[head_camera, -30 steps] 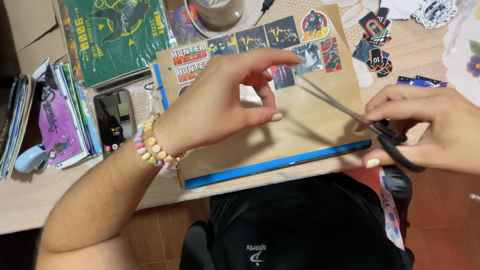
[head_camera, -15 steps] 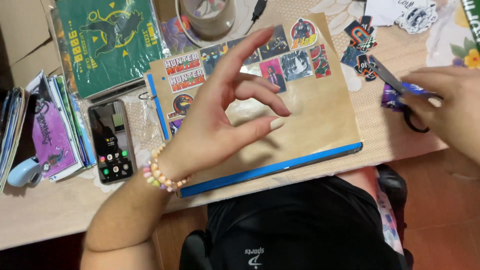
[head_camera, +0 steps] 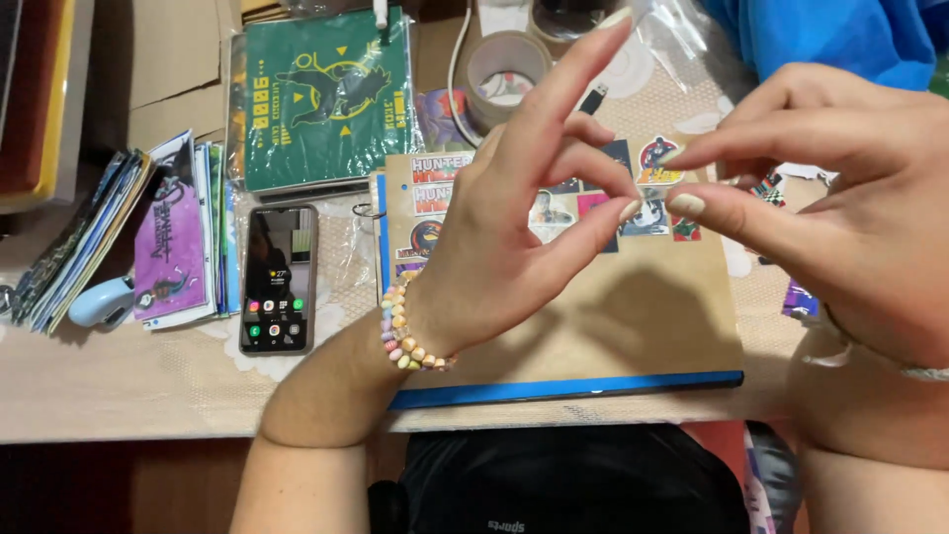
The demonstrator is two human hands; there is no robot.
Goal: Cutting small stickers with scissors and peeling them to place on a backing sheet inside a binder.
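Below the fingertips lies the brown scrapbook cover, its top edge already stickered — lower part bare. Left hand and right hand pinch together; whether they grip anything, cannot tell.

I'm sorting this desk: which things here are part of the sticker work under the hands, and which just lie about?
In use:
left hand
right hand
brown board
stickers

Lying about:
phone
green booklet
tape roll
stack of booklets
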